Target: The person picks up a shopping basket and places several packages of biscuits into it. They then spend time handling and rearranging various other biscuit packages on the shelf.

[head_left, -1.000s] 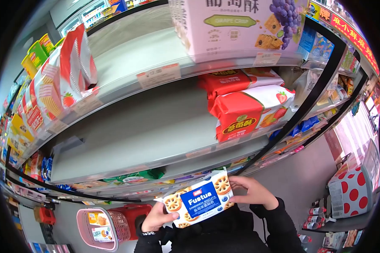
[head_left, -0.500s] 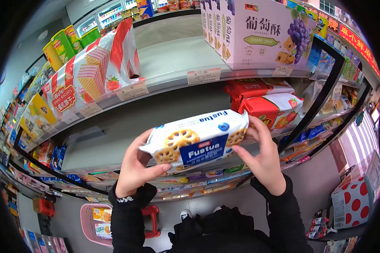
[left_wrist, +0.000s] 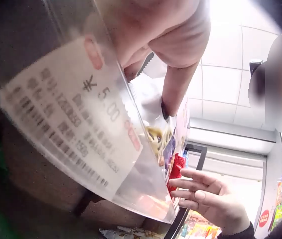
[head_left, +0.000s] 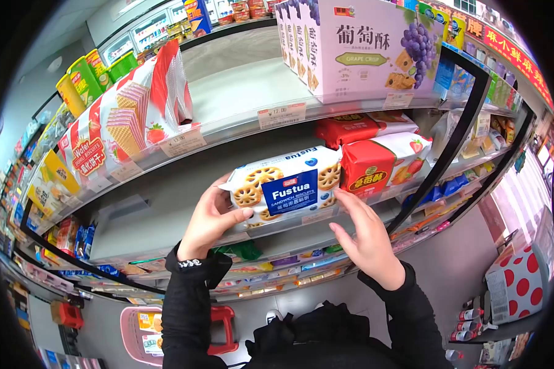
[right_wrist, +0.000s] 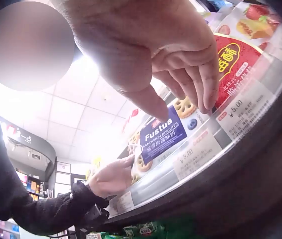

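Note:
A white and blue Fustua sandwich biscuit pack (head_left: 286,187) stands on the middle shelf, label facing out, right beside a red and white strawberry biscuit pack (head_left: 381,165). My left hand (head_left: 209,218) grips its left end, thumb across the front and fingers behind. In the left wrist view that thumb overlaps the biscuit pack (left_wrist: 153,137) behind the price strip. Around the pack's right end my right hand (head_left: 366,237) has its fingers spread and extended, fingertips right at the corner. The right wrist view shows the right hand (right_wrist: 151,59) with nothing between thumb and fingers.
Grape crisp boxes (head_left: 363,55) and wafer packs (head_left: 129,111) stand on the shelf above. A price-tag strip (head_left: 281,115) runs along its edge, and a black shelf post (head_left: 440,147) slants at right. A pink basket (head_left: 129,335) with packs sits on the floor.
The biscuit pack has gone from in front of my body up and forward onto the shelf beside the red pack. My right hand has let go of its right end.

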A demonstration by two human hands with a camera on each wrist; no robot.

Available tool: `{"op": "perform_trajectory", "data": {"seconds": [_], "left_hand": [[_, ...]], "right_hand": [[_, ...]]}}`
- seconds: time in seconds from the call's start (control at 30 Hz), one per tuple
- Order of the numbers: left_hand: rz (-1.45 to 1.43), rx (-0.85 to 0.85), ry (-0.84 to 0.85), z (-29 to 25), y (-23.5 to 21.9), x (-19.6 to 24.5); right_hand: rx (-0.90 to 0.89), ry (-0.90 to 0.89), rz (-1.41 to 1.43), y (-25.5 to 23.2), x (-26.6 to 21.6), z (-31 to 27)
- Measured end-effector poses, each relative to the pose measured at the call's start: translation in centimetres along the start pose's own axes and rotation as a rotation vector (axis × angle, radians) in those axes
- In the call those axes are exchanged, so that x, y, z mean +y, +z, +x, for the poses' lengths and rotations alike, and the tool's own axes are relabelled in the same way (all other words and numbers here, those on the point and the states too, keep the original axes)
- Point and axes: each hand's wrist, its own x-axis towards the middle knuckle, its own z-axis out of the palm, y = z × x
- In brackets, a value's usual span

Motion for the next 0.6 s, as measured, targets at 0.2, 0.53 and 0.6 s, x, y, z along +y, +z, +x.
{"op": "perform_trajectory", "data": {"seconds": [0.2, 0.53, 0.6], "left_hand": [[-0.004, -0.022, -0.091, 0.1, 0.1, 0.2], [0.224, 0.103, 0.054, -1.8, 0.2, 0.5], [0.283, 0.141, 0.08, -3.4, 0.4, 0.7]], "right_hand": [[0.016, -0.041, 0.005, 0.1, -0.1, 0.4], [-0.014, -0.091, 0.092, 1.7, -0.9, -0.1], [-0.035, -0.105, 0.11, 2.1, -1.3, -0.6]]}}
